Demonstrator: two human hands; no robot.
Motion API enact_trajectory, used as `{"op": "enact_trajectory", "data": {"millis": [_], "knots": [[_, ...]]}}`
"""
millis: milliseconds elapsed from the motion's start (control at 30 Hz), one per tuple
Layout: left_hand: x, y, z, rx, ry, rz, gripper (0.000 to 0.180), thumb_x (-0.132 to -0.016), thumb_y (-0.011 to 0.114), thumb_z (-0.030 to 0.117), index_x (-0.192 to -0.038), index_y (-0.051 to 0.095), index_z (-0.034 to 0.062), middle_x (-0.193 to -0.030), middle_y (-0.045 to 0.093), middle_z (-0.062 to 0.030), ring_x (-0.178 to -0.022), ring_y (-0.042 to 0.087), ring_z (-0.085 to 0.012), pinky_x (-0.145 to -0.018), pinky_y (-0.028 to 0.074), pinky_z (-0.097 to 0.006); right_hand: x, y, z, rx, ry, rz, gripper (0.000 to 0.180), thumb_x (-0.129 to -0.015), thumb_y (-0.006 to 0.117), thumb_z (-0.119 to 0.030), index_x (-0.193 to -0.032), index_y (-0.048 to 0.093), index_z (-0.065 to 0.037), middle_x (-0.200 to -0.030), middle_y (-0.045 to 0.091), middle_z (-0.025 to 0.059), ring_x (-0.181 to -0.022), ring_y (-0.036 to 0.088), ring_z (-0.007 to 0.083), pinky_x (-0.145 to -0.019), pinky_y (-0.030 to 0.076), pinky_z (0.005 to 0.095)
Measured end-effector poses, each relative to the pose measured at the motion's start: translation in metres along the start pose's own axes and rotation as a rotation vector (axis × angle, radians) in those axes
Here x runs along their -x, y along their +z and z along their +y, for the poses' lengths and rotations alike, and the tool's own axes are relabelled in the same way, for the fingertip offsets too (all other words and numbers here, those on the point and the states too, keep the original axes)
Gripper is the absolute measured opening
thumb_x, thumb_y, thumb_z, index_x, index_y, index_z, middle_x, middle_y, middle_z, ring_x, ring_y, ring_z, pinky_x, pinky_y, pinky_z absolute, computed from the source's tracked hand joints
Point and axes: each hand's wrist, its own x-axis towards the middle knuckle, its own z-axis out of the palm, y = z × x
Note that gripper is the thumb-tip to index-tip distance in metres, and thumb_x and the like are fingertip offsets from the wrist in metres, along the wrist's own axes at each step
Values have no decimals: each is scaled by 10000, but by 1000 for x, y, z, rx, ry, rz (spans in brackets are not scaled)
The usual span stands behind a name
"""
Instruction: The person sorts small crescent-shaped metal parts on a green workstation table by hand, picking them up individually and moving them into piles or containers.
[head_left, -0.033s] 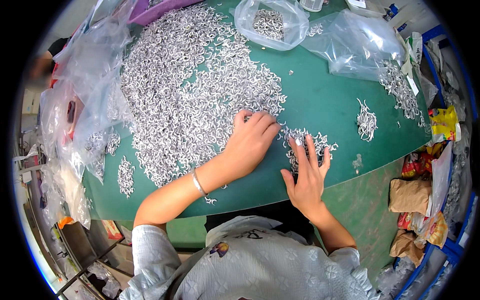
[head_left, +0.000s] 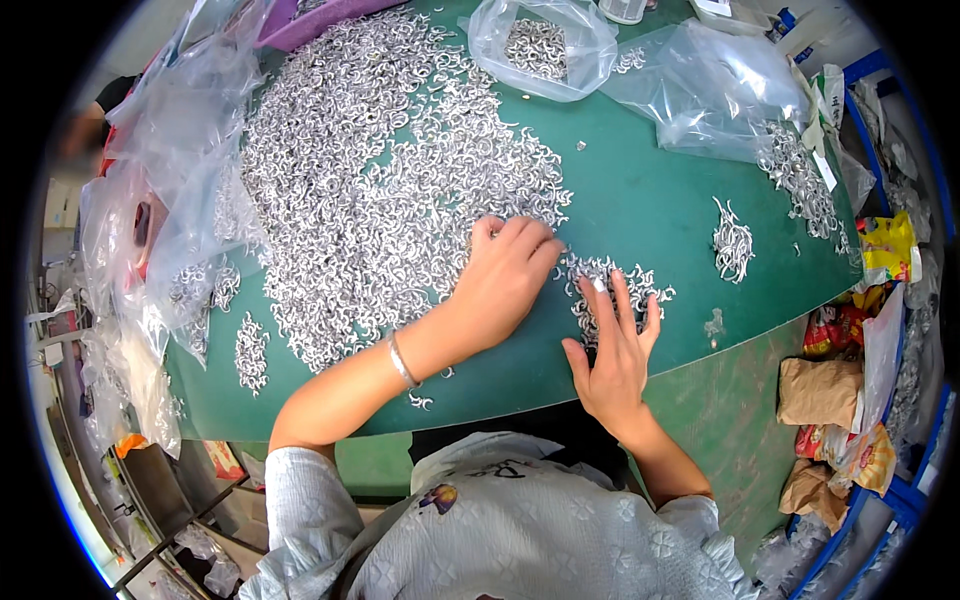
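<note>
So the person was bent over a green bench (head_left: pixel 640 210) that was basically buried in small silver metal hooks. The big pile (head_left: pixel 370 190) covered the far left half, and a much smaller cluster (head_left: pixel 610 285) sat near the front edge, just right of the middle.

The left hand (head_left: pixel 505 280) lay palm down at the near right edge of the big pile, fingers curled loosely over the hooks and touching them. Couldn't tell if it actually had any pinched underneath, the fingertips were hidden in the pieces. A thin silver bracelet (head_left: pixel 402 362) sat on that wrist.

The right hand (head_left: pixel 612 350) was flat and open, fingers spread, with the fingertips resting on the small cluster. Not gripping anything as far as I could see.

The bit that mattered: the small cluster lay just right of the left hand and right under the right fingertips, so the right hand was the nearer one. The cluster stretched roughly left to right along the front edge.

Other stuff around: a clear bag (head_left: pixel 545 45) with hooks in it at the far middle, another clear bag (head_left: pixel 710 90) far right, a little separate bunch of hooks (head_left: pixel 733 240) on the right, crumpled plastic sheeting (head_left: pixel 160 180) on the left side
</note>
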Motion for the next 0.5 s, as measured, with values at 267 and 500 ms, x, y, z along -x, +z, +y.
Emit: {"op": "enact_trajectory", "data": {"millis": [267,500], "knots": [[-18,0,-2,3,-8,12,162,-809,696,39,-963,645,44,-990,594,-71,-946,561,-254,-806,360,-380,1,-9,5,-224,49,92,509,-880,670,-188,-1313,502,21,-1311,603,129,-1362,431,364,-1083,220,626],[-37,-7,20,176,21,-5,149,-788,694,-31,-917,631,11,-949,638,-108,-899,599,-304,-814,442,-393,-31,-31,24,-439,100,266,371,-878,663,-73,-1230,577,7,-1164,635,158,-1084,580,346,-919,438,414]]}}
